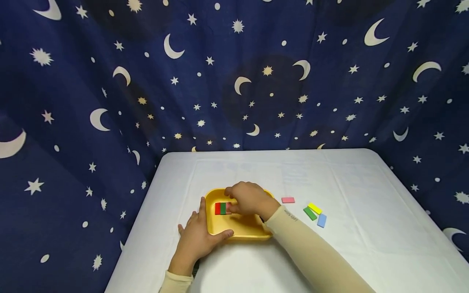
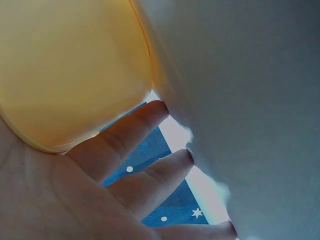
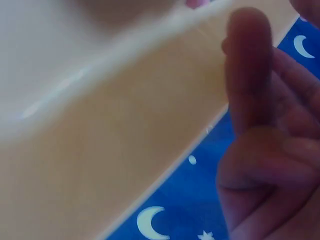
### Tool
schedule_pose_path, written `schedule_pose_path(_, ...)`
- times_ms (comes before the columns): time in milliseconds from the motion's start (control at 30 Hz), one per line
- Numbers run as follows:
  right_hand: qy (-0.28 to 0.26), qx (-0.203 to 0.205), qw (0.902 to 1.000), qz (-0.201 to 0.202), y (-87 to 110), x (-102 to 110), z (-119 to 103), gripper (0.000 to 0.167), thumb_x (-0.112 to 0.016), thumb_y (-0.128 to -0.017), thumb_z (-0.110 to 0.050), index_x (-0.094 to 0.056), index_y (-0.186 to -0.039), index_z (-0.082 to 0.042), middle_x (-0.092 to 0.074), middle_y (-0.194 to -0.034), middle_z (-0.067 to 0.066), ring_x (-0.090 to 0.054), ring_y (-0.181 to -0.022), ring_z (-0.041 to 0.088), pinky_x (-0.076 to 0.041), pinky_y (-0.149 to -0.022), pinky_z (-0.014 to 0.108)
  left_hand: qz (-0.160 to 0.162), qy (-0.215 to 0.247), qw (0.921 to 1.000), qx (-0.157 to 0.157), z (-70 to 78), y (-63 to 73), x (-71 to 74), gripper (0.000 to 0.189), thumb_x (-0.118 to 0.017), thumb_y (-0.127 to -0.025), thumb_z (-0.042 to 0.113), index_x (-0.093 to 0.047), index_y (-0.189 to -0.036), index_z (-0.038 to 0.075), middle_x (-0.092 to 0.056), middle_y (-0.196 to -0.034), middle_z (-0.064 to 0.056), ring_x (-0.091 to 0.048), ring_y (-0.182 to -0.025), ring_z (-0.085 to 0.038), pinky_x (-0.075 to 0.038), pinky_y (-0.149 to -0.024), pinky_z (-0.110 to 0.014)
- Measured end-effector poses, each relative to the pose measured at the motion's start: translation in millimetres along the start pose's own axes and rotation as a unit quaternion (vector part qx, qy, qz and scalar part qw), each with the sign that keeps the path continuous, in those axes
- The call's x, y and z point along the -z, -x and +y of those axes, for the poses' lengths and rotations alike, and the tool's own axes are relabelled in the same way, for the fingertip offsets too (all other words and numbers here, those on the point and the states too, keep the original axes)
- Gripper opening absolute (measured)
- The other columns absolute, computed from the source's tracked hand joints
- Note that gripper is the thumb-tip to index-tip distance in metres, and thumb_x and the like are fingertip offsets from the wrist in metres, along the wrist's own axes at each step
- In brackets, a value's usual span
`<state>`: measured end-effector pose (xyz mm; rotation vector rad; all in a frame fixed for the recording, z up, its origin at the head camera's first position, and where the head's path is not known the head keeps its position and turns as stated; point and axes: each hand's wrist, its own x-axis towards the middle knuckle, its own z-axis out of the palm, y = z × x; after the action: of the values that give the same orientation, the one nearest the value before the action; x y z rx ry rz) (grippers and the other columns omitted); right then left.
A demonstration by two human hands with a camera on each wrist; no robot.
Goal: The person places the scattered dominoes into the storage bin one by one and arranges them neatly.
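Observation:
A yellow tray (image 1: 242, 237) stands on the white table. Inside it, a red block (image 1: 218, 208), a green block (image 1: 223, 208) and a pink block (image 1: 229, 206) lie side by side in a row. My left hand (image 1: 198, 236) rests against the tray's left side, its fingers spread and straight along the outside wall and its thumb at the front rim. Over the tray, my right hand (image 1: 250, 199) reaches in from the right. Its thumb is right at the pink block and partly hides it, while the index finger is spread away from the thumb.
On the table right of the tray lies another pink block (image 1: 288, 200). Farther right, a yellow block (image 1: 314, 208), a second green block (image 1: 310, 213) and a blue block (image 1: 321, 220) lie close together. A dark blue curtain (image 1: 220, 69) with moons and stars hangs behind the table.

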<state>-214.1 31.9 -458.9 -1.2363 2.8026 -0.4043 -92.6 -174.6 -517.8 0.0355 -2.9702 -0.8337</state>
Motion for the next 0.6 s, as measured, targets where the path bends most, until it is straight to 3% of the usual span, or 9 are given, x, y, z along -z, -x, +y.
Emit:
schedule_pose_path(167, 0.002, -0.01, 0.9997, 0.023, 16.4, 16, 2, 0.043, -0.08, -0.093, -0.044, -0.075, -0.125, -0.016, -0.077, -0.108, -0.005, -0.069, -0.091, 0.013, -0.058, -0.079, 0.038, -0.004, 0.002, 1.0, 0.003, -0.4, -0.9, -2.1, 0.144, -0.069, -0.067, 0.094, -0.008, -0.171, 0.015, -0.053, -0.157, -0.008, -0.044, -0.146, -0.045, -0.016, -0.102, -0.091)
schedule_pose_path(367, 0.001, -0.032, 0.9963, 0.08, 43.5, 36, 4, 0.04, -0.08, -0.093, -0.045, -0.075, -0.125, -0.021, -0.076, -0.114, -0.007, -0.07, -0.098, 0.012, -0.058, -0.083, 0.037, -0.002, 0.002, 1.0, 0.004, -0.4, -1.0, -1.3, 0.145, -0.07, -0.067, 0.094, -0.008, -0.172, 0.016, -0.053, -0.157, -0.008, -0.044, -0.146, -0.044, -0.015, -0.103, -0.091)
schedule_pose_path(600, 0.003, -0.061, 0.9874, 0.146, 79.8, 42, 15, 0.045, -0.079, -0.094, -0.042, -0.072, -0.132, -0.02, -0.073, -0.123, -0.006, -0.066, -0.082, 0.009, -0.058, -0.075, 0.033, -0.005, 0.001, 1.0, 0.008, -0.9, 0.3, -1.3, 0.144, -0.069, -0.067, 0.094, -0.007, -0.172, 0.017, -0.052, -0.158, -0.009, -0.043, -0.147, -0.045, -0.014, -0.105, -0.09)
